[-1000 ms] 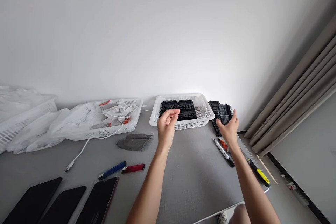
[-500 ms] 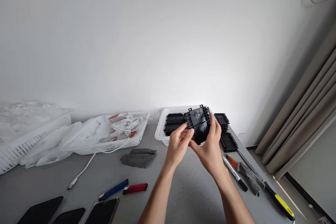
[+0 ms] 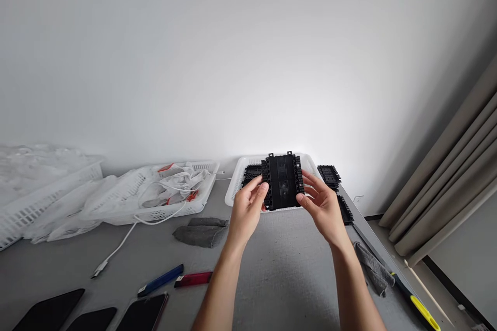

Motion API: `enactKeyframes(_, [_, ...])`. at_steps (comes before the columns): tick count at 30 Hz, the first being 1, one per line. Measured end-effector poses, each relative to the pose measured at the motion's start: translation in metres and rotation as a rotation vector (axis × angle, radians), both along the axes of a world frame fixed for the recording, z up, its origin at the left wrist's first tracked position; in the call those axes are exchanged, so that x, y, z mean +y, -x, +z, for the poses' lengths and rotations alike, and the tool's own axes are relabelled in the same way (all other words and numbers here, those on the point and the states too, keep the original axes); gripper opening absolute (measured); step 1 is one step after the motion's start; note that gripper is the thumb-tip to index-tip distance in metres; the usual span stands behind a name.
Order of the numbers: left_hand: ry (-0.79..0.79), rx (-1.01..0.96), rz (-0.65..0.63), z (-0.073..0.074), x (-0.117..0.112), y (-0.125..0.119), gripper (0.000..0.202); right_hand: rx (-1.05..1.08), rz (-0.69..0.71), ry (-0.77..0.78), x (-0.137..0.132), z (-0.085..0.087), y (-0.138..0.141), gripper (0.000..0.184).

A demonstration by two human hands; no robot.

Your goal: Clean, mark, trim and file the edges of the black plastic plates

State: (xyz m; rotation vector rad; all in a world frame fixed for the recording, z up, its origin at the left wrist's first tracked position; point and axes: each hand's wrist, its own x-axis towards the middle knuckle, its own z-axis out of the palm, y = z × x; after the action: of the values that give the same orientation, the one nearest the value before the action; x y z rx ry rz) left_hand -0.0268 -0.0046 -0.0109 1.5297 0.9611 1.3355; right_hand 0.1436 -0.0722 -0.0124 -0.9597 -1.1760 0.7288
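We are holding a black plastic panel up in front of a white wall, our left hand pinching its left edge and our right hand pinching its right edge near the lower corner, thumbs pressing the near face while fingers are curling behind. The panel is standing nearly upright between the hands, two small tabs rising from its top, and it is hiding part of a perforated white basket; whether the two are touching, we are not able to tell. In our judgement, the step in hand is a two-handed steadying of a single piece, and the next move is calling for an even grip on both sides, keeping the toothed edges from snagging. Counting across the bench, we are seeing one panel in our hands, at least two spare panels lying to the basket's right, and further pieces lying inside it, too covered for a count. Two other white baskets are lining the wall to the left, one white cable trailing from the nearer. Three phone-like slabs are lying near two slim bars, one blue, one red. Two grey cloths are resting well apart, and one yellow-and-black handle is lying at the right edge.
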Motion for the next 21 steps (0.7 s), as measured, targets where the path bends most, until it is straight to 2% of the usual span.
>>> enactKeyframes(6, [-0.018, 0.060, -0.029, 0.002, -0.001, 0.003, 0.072, -0.075, -0.077, 0.055, -0.009, 0.003, 0.000, 0.056])
enactKeyframes(10, [0.018, 0.052, -0.133, 0.004, -0.005, 0.003, 0.073, -0.117, -0.134, 0.056, -0.013, 0.005, -0.003, 0.053])
enactKeyframes(14, [0.051, 0.017, -0.284, 0.008, -0.008, 0.004, 0.072, -0.144, -0.129, 0.057, -0.017, 0.009, -0.007, 0.052])
enactKeyframes(18, [0.084, -0.018, -0.282, 0.009, -0.009, 0.006, 0.072, -0.269, -0.082, 0.109, -0.025, 0.013, -0.020, 0.047])
enactKeyframes(20, [0.099, -0.039, -0.256, 0.008, -0.008, 0.006, 0.073, -0.422, -0.176, 0.213, -0.028, 0.009, -0.036, 0.036])
enactKeyframes(21, [0.098, -0.055, -0.245, 0.008, -0.008, 0.006, 0.073, -0.520, -0.298, 0.303, -0.028, 0.003, -0.046, 0.030])
